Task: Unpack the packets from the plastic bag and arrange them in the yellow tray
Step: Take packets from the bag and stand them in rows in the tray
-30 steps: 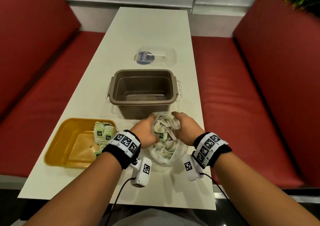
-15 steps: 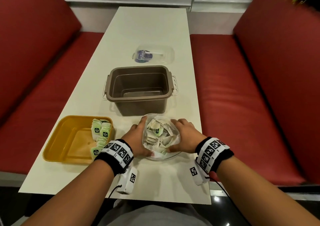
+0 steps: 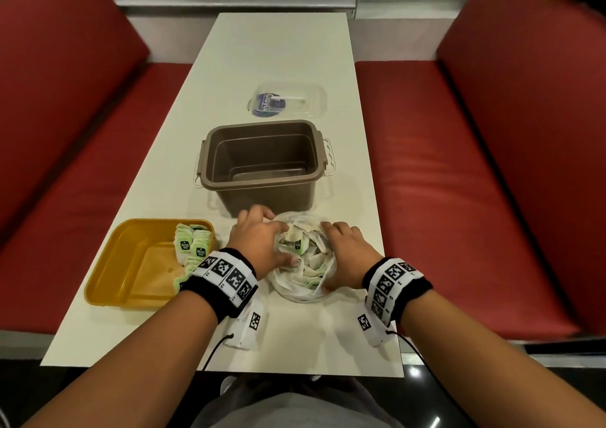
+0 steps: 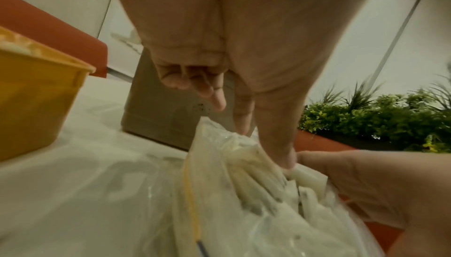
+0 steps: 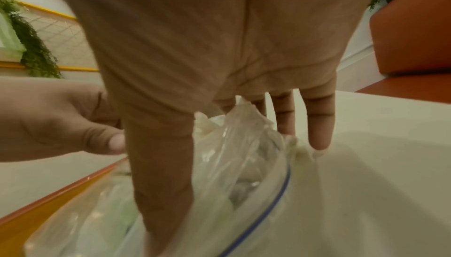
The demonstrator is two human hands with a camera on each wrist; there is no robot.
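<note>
A clear plastic bag (image 3: 303,263) full of white and green packets (image 3: 296,242) lies on the table just in front of me. My left hand (image 3: 259,240) holds its left rim, thumb inside on the packets and index finger outside the film (image 4: 219,164). My right hand (image 3: 344,254) holds the right rim, thumb down inside the bag (image 5: 244,164) and fingers (image 5: 317,122) outside, reaching the table. The yellow tray (image 3: 131,263) sits to the left with several packets (image 3: 193,244) standing along its right wall.
An empty brown tub (image 3: 262,162) stands right behind the bag, with a clear lid (image 3: 288,100) beyond it. The white table (image 3: 278,50) is narrow, with red bench seats (image 3: 442,181) on both sides. Its near edge runs just under my wrists.
One second ago both hands gripped the bunched top of the upright bag. The bag now lies lower and flatter, its mouth is spread wide, and my left thumb has gone inside.
</note>
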